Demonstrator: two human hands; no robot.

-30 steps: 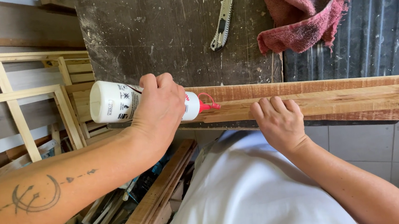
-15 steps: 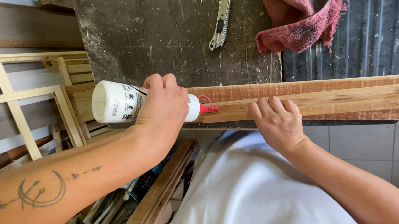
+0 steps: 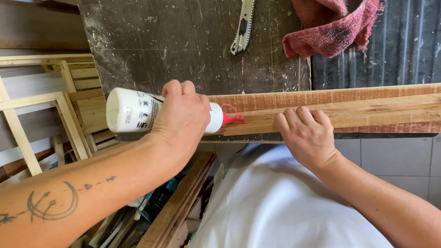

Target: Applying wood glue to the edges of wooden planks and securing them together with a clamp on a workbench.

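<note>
Left hand (image 3: 185,116): grasps white plastic glue bottle (image 3: 133,112), red nozzle at 3 o'clock on long wooden strip (image 3: 370,112). Right hand (image 3: 305,134): fingers flat, pressing strip. Both unmoved since earlier frame.

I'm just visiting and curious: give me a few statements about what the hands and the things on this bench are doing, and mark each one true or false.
1. The left hand grips a white glue bottle lying sideways. True.
2. The bottle's red nozzle points at the wooden strip. True.
3. The right hand holds the utility knife. False: the knife lies alone on the dark bench top, and the right hand rests on the wooden strip.
4. A red cloth lies crumpled at the far side of the bench. True.
5. The cloth covers the knife. False: they lie apart, the knife to the cloth's left.
</note>
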